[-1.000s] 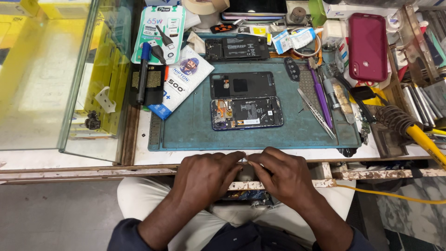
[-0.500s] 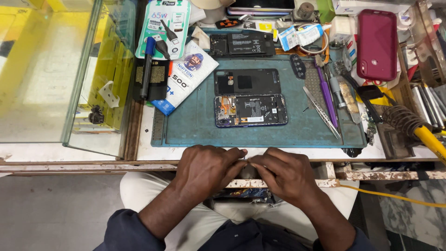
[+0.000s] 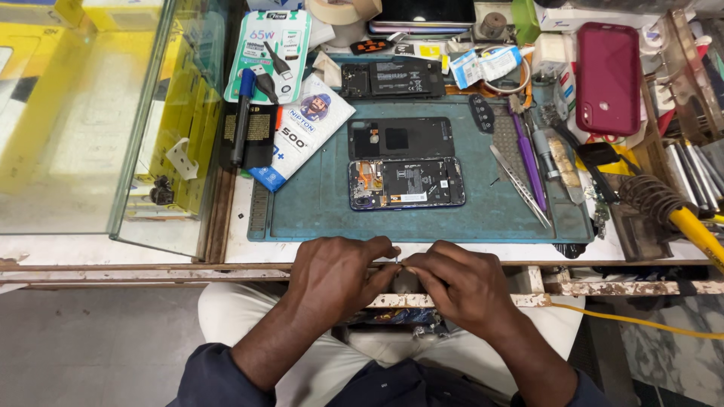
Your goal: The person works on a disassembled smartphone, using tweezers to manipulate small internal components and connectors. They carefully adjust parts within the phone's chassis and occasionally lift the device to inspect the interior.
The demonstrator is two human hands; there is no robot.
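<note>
Left hand (image 3: 339, 275), right hand (image 3: 452, 283) knuckles up at bench edge (image 3: 226, 275), fingertips meeting; grip state unclear

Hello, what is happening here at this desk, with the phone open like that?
A person sits at a repair bench. The left hand and right hand meet at the bench's front edge, pinching something too small to identify. On the teal mat lies an opened phone, insides showing, with its dark back cover just above. Tweezers and other tools lie to the right, untouched.
</note>
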